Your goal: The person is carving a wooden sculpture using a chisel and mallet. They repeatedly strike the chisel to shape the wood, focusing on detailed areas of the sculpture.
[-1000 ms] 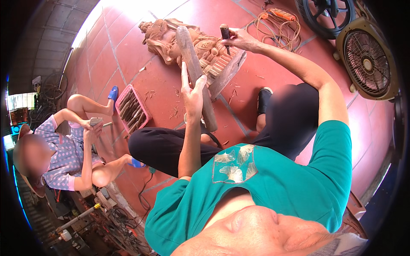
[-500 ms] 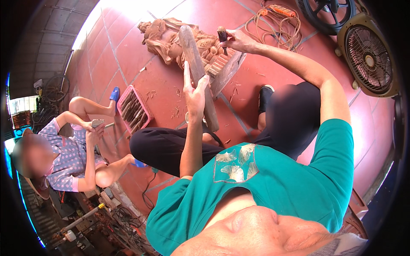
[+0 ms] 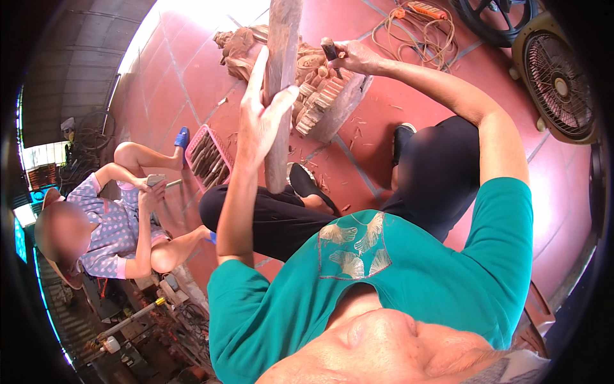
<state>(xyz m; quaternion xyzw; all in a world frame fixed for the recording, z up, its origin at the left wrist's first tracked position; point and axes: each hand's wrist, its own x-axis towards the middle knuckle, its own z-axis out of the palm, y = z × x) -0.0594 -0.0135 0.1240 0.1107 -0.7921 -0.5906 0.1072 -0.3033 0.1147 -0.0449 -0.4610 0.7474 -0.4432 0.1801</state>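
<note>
My left hand [image 3: 257,128] grips a long, worn wooden club [image 3: 283,48], thumb and index finger lying along it. The club is raised upright in the picture and hides part of the wood carving [image 3: 316,96] behind it. In my right hand [image 3: 359,57] is a chisel [image 3: 329,48], held by its dark handle over the carving's right part; the blade's tip is hard to make out. The carving lies on the floor in front of me, brown with deep-cut folds and ridged rows, and has a rough grey wooden side facing right.
Pink basket [image 3: 206,131] of chisel-like tools at left, beside a seated person [image 3: 118,224] holding a phone. Wood chips litter the red tiles [image 3: 364,150] near my shoes. Tangled orange cable [image 3: 409,38], a wheel [image 3: 495,19] and a fan [image 3: 558,83] stand at far right.
My left hand has lifted the club up and to the left, and it looms larger. My right hand and the chisel have stayed nearly in place at the carving.
</note>
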